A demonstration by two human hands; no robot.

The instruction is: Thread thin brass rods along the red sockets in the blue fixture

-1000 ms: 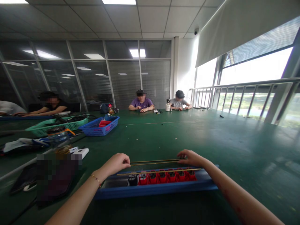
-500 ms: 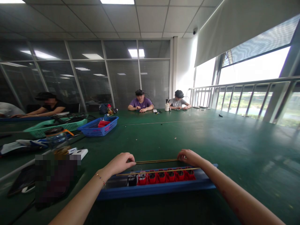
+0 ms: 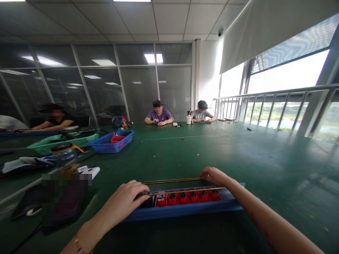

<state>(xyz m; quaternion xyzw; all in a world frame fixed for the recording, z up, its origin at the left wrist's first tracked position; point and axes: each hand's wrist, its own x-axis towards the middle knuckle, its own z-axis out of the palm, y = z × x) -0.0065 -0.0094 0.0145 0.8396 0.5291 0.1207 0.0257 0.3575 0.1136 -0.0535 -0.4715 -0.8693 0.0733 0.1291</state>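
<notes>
A long blue tray [image 3: 185,210] lies on the green table, with several red blocks [image 3: 182,198] and a black one [image 3: 150,201] in a row inside it. One thin yellowish rod [image 3: 185,191] runs lengthwise above the row; a pair of similar rods [image 3: 172,181] lies behind the tray. My left hand [image 3: 132,197] is at the tray's left end, its fingers closed around the left end of the nearer rod. At the right, my right hand [image 3: 214,175] pinches the right end of the rear rods.
On the left stand a blue basket [image 3: 112,145] with a red piece, a green basket [image 3: 62,141] with dark cables, a glass jar [image 3: 65,157] and a white phone-like object [image 3: 91,173]. Other people sit around the table's far side.
My left hand has let go of the rear rods and moved down and toward me, to the near rod's left end. My right hand has barely moved.
</notes>
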